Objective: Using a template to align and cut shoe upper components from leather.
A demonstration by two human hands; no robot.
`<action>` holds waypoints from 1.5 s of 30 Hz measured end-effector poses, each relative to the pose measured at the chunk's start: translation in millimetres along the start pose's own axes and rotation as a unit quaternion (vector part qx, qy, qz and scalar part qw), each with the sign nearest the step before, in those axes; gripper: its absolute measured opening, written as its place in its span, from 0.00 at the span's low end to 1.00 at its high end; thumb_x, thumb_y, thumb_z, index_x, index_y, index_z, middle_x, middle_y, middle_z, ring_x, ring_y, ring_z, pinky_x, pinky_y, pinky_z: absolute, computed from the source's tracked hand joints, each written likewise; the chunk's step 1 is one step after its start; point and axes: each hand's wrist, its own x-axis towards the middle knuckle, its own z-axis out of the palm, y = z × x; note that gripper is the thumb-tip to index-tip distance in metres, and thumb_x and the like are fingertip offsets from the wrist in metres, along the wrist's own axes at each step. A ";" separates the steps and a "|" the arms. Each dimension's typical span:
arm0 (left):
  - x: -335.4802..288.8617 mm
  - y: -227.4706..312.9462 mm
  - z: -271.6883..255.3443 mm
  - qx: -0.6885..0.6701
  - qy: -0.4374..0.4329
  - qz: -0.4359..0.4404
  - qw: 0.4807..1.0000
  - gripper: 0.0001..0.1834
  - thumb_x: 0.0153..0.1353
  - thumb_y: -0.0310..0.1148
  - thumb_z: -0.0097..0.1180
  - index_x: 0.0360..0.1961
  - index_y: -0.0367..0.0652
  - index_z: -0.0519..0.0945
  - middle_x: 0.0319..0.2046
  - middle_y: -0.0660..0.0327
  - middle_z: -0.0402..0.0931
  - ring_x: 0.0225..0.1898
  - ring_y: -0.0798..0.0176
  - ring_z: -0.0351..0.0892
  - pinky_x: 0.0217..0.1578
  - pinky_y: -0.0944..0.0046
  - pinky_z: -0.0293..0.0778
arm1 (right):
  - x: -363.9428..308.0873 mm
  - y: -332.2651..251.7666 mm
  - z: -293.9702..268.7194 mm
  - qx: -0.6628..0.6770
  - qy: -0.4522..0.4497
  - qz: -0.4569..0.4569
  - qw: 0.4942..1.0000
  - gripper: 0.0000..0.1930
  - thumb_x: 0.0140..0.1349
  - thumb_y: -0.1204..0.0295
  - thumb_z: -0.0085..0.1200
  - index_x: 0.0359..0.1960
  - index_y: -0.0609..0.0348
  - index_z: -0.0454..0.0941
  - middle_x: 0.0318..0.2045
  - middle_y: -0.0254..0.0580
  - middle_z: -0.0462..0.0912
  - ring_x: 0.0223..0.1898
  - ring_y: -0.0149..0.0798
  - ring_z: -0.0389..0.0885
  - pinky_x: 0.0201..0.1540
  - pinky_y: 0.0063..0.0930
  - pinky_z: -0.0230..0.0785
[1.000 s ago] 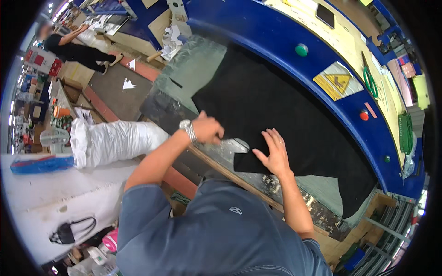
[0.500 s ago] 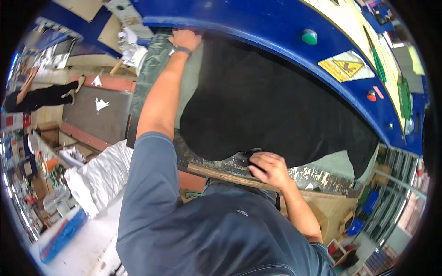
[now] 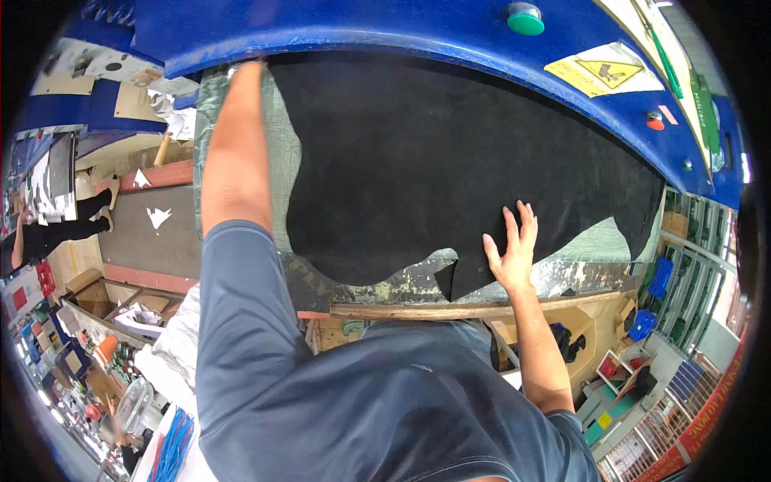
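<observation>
A large black sheet with a wavy outline [image 3: 418,169], which looks like a leather hide, lies spread over a green cutting bed [image 3: 281,136]. Its near edge hangs over a worn, paint-flecked ledge [image 3: 321,277], with a folded corner there. My right hand [image 3: 514,245] rests on the sheet's near right part, fingers spread and holding nothing. My left arm stretches to the far left, beside the sheet. Only a blurred bit of my left hand [image 3: 247,67] shows at the blue beam's lower edge; its fingers are hidden.
A blue machine beam [image 3: 337,44] crosses the far side, with a green button [image 3: 525,19], a red button [image 3: 655,120] and a yellow warning label [image 3: 602,68]. A wooden strip [image 3: 418,312] edges the near side. Another person [image 3: 56,233] is at far left.
My right hand has left the near edge and spread out farther onto the sheet. My left hand has reached farther in by the beam. The sheet's near edge now lies over the ledge.
</observation>
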 end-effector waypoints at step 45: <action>-219.1 722.3 -0.5 -0.243 -0.414 -0.121 0.869 0.12 0.75 0.34 0.60 0.50 0.35 0.84 0.37 0.54 0.88 0.41 0.63 0.85 0.44 0.59 0.78 | -97.8 750.8 -183.2 0.158 0.180 0.363 0.901 0.25 0.66 0.55 0.72 0.46 0.70 0.80 0.23 0.41 0.80 0.28 0.35 0.77 0.35 0.40 0.73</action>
